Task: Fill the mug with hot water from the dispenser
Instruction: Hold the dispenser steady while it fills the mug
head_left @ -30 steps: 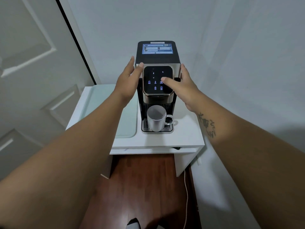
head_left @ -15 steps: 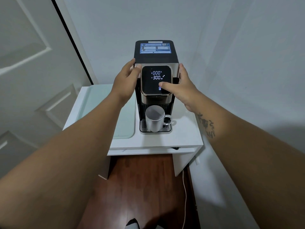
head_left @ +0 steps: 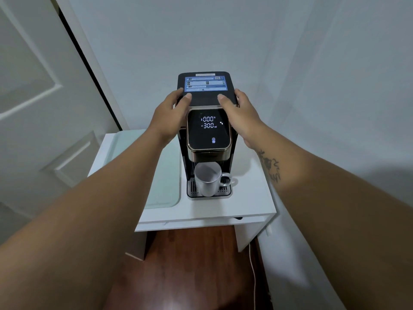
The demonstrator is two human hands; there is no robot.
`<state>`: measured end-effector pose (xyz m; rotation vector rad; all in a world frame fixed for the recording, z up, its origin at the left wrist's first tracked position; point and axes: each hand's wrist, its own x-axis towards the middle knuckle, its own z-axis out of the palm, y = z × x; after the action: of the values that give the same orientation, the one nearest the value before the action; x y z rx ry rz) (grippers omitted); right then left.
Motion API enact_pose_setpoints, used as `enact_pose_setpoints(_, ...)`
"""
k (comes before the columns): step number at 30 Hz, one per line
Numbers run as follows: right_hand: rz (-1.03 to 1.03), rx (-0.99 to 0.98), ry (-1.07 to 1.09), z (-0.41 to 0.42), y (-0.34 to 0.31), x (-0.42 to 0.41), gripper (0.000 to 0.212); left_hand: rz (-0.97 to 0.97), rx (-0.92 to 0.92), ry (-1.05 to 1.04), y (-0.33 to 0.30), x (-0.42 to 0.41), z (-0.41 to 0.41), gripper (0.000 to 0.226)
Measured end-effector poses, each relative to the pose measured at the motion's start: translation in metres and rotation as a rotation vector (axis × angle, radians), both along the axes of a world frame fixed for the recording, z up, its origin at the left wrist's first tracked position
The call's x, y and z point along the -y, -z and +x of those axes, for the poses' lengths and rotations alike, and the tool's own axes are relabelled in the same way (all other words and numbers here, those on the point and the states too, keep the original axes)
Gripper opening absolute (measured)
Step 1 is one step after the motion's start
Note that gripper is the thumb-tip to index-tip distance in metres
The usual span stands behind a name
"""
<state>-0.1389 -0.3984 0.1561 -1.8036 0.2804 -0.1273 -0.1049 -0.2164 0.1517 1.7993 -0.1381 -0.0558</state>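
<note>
- Two bare hands rest on the black box-shaped water dispenser [head_left: 206,101], arms stretched toward 12 o'clock.
- Left hand [head_left: 171,115] lies flat against the top's 9 o'clock edge, fingers spread loosely, gripping nothing.
- Right hand [head_left: 238,113] mirrors it at the 3 o'clock edge, fingers likewise loose, thumb on top.
- Glowing digits on the dark, bronze-rimmed touch panel [head_left: 209,130] read "000" above "300 ml"; the blue label [head_left: 205,83] behind is too small to read.
- Silver metal mug [head_left: 207,181] stands upright on the drip tray [head_left: 192,191] beneath the panel, handle toward 3 o'clock; its contents cannot be told.
- Dispenser sits on a white table [head_left: 245,204].
</note>
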Motion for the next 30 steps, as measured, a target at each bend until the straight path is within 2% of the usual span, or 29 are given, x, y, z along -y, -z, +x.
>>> enact_pose_setpoints(2,0.001,0.012,0.035,0.007,0.001,0.000,0.050,0.000,-0.004,0.016,0.000,0.003,0.005,0.038)
enact_pose_setpoints(6,-0.017,0.030,0.090,0.015,0.006,0.002,0.049,0.046,0.015,0.017,-0.002,0.007,0.012,0.034)
enact_pose_setpoints(12,-0.007,0.037,0.080,0.022,0.006,0.001,0.050,0.025,-0.051,-0.025,0.001,0.008,0.022,0.049)
enact_pose_setpoints(21,-0.063,0.044,0.041,0.031,0.002,0.005,0.048,0.006,-0.035,-0.042,0.008,0.013,0.028,0.043)
enact_pose_setpoints(30,0.028,0.018,0.073,0.033,0.003,0.001,0.043,-0.025,-0.040,-0.044,0.013,0.011,0.028,0.042)
